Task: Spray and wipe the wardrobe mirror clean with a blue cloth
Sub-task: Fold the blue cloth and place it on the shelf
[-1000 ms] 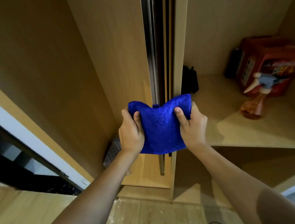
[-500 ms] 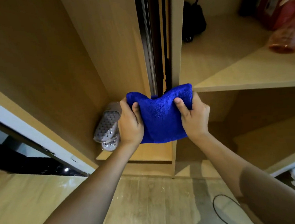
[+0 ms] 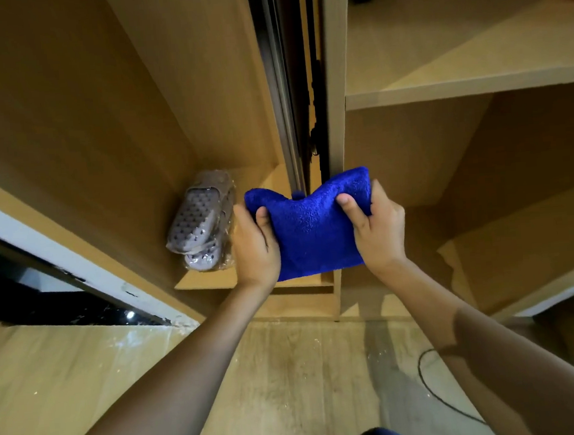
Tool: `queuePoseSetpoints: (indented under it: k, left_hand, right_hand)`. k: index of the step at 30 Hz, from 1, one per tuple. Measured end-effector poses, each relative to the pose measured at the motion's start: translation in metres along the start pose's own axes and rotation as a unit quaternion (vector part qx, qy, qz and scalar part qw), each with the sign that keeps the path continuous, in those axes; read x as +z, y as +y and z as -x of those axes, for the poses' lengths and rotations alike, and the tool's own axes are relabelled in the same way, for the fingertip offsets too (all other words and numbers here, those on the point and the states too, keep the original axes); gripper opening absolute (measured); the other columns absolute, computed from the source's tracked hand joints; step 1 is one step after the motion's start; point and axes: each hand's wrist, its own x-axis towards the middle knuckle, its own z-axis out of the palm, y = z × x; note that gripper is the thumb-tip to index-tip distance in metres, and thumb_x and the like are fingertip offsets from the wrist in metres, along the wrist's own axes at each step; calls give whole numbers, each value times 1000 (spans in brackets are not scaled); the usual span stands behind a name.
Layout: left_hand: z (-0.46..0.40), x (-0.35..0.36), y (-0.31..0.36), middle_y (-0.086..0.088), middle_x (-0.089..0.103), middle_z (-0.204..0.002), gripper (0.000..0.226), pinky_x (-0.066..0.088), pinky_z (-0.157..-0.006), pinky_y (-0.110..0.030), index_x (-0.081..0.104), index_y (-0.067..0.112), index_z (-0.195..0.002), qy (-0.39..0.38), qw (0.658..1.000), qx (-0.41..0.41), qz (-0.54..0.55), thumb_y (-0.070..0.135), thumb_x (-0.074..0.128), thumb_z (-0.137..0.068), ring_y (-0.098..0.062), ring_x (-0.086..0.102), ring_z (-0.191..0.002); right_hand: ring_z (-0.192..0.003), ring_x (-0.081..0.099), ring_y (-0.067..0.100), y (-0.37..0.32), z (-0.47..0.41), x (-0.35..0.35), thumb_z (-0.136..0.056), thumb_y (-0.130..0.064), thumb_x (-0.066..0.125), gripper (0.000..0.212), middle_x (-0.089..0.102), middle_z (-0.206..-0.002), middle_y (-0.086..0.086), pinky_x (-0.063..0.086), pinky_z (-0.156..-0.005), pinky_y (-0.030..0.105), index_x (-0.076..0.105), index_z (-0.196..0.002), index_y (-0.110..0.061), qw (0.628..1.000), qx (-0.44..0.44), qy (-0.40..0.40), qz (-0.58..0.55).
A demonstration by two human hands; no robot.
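A folded blue cloth is wrapped around the thin metal edge of the pulled-out wardrobe mirror panel, low on the panel. My left hand grips the cloth's left side, thumb on the front. My right hand grips its right side the same way. The mirror is seen edge-on, so its glass face does not show. The spray bottle is out of view.
A wrapped pair of grey perforated slippers lies on the low shelf left of the cloth. A wooden shelf juts out at upper right. A black cable lies on the wooden floor at lower right.
Both hands have slid the cloth down the mirror's edge, from mid-height towards the bottom. The view tilted down with them, so the spray bottle and red box left the frame.
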Motion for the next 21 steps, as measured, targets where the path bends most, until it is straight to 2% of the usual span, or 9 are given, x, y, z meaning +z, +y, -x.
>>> queuePoseSetpoints:
  k: [3, 5, 8, 10, 13, 16, 18, 20, 21]
  left_hand:
    - [11, -13, 9, 2, 51, -81, 37, 34, -58, -18, 38, 17, -101, -26, 998, -54, 7, 49, 20, -98, -2, 50, -68]
    - [18, -24, 21, -1, 54, -88, 31, 37, -59, -21, 39, 19, -106, -40, 996, -83, 13, 45, 23, -100, -12, 53, -71]
    - [28, -47, 53, 3, 56, -92, 26, 39, -61, -13, 40, 18, -108, -56, 992, -111, 7, 39, 26, -103, -11, 55, -77]
    - [33, -66, 81, 9, 55, -89, 20, 40, -61, -9, 40, 19, -107, -70, 989, -128, 6, 35, 29, -102, -1, 55, -76]
    - [33, -95, 123, 14, 54, -86, 16, 40, -61, -8, 42, 18, -104, -86, 980, -178, 25, 31, 33, -104, 9, 54, -74]
    - [29, -125, 165, 13, 55, -88, 22, 40, -62, -5, 46, 18, -105, -108, 969, -216, 48, 36, 34, -104, 9, 54, -76]
    - [31, -146, 191, 11, 55, -87, 25, 39, -62, -6, 46, 16, -106, -122, 963, -231, 61, 38, 34, -103, 3, 53, -76]
    - [30, -162, 213, 10, 54, -88, 27, 40, -65, -12, 46, 16, -106, -127, 962, -230, 75, 39, 35, -103, -1, 53, -78]
    - [30, -169, 224, 9, 54, -90, 27, 40, -66, -15, 46, 16, -106, -129, 962, -227, 76, 40, 35, -103, -2, 53, -80]
  right_hand:
    - [-63, 57, 24, -11, 11, -14, -80, -71, 38, 71, 60, -70, 8, 50, -62, 42, 50, -89, -2, 999, 40, -31, -4]
    - [-66, 59, 27, -22, 21, -26, -81, -71, 38, 71, 62, -73, 12, 51, -65, 47, 51, -91, -2, 997, 67, -44, -6]
    - [-64, 55, 30, -50, 33, -50, -82, -68, 42, 67, 60, -71, 14, 49, -62, 48, 49, -88, -1, 991, 114, -62, -16]
    - [-60, 52, 28, -74, 40, -67, -85, -60, 47, 59, 58, -69, 14, 46, -57, 42, 48, -86, -1, 987, 136, -77, -22]
    - [-50, 39, 9, -114, 47, -97, -92, -45, 55, 43, 48, -62, 1, 35, -47, 21, 43, -77, -6, 981, 163, -104, -34]
    - [-50, 38, 3, -156, 52, -130, -95, -42, 55, 39, 46, -63, -4, 32, -46, 17, 43, -74, -10, 977, 169, -122, -33]
    - [-53, 45, 9, -185, 59, -153, -95, -42, 55, 37, 50, -64, 0, 37, -49, 24, 46, -75, -12, 974, 178, -133, -42]
    - [-68, 59, 26, -209, 62, -175, -95, -42, 56, 35, 61, -76, 9, 49, -58, 38, 53, -85, -9, 966, 198, -152, -64]
    - [-78, 64, 28, -220, 63, -186, -95, -41, 56, 32, 65, -83, 9, 53, -65, 41, 56, -89, -10, 961, 209, -167, -72]
